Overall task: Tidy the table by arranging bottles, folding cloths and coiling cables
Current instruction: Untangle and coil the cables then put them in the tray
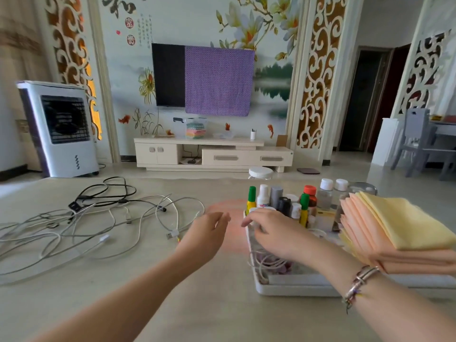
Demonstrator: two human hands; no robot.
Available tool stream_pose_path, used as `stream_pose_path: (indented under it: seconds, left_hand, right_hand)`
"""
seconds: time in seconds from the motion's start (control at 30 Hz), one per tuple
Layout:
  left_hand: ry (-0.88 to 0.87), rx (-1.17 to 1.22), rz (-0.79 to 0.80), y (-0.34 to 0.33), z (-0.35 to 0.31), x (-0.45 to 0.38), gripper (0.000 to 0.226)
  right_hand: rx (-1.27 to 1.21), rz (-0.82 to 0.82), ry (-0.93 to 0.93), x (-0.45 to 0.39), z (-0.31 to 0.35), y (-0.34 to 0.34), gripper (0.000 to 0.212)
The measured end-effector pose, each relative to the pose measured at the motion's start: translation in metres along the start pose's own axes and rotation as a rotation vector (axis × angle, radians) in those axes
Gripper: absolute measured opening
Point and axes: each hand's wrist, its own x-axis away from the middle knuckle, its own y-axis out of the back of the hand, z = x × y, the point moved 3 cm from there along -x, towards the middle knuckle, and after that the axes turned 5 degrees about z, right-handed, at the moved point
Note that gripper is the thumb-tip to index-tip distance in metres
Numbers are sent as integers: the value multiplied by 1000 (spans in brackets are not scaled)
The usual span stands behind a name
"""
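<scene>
Two bare hands reach forward over the pale beige table (148, 304) at the centre of the frame; the left hand (204, 233) hovers above the tabletop with fingers relaxed and spread, holding nothing; the right hand (274, 233), a beaded bracelet (357, 285) on its wrist, lies over the left rim of the white rectangular plastic tray (296, 290) at lower right, fingers lightly curled downward, and whether they pinch anything beneath cannot be told from this angle. A cluster of small upright bottles (286, 203) with green, white, grey, black and red caps stands at the far end of that tray, right of centre; two clear bottles with white caps (333, 191) stand just behind them. A stack of folded peach and yellow cloths (404, 233) sits on the tray's right side, at the right edge of the frame. A coiled white cable (269, 264) lies inside the tray below the right wrist. Loose tangled white cables (81, 233) sprawl across the left half of the table, with a black cable (108, 191) tangled just beyond them, towards the upper left.
</scene>
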Motion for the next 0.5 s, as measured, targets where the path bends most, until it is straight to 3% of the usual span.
stream_pose_path:
  seconds: [0.17, 0.33, 0.5]
  left_hand:
    - [134, -43, -74, 71, 66, 24, 26]
    - [271, 28, -147, 118, 126, 45, 30]
    - [276, 72, -133, 125, 145, 35, 29]
  right_hand:
    - [34, 20, 62, -53, 61, -41, 31]
    - [70, 98, -126, -102, 95, -73, 18]
    - [76, 140, -193, -124, 99, -97, 27]
